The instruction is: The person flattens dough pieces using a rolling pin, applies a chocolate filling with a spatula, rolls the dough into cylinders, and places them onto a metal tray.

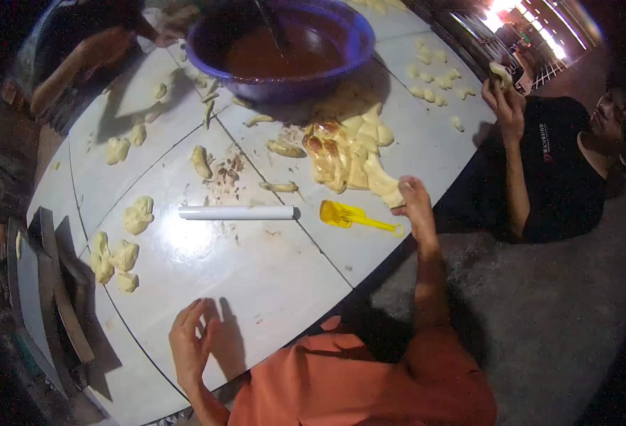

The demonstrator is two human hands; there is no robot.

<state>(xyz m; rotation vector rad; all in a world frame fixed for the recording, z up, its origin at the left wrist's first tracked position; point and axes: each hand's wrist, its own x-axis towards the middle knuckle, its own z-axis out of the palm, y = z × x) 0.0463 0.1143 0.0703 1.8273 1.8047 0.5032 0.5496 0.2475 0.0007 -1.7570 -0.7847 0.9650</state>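
My right hand [417,206] pinches the near end of a strip of pale yellow dough [382,183] at the table's right edge. That strip lies against a row of dough pieces [355,153], some coated with a shiny brown filling [321,145]. Just left of the hand lies a small yellow plastic scoop [345,215] with brown smears. My left hand [192,337] hovers by the front edge with loosely curved fingers, nothing in it. Beyond it, a white cylindrical rod [238,212] rests on the white tiled table [256,284].
A large purple basin [284,89] of brown paste stands at the back, a dark handle in it. Dough lumps [117,255] lie at left, smaller ones [430,78] at far right. One co-worker holds dough [501,74] at right; another's arm [85,67] shows far left.
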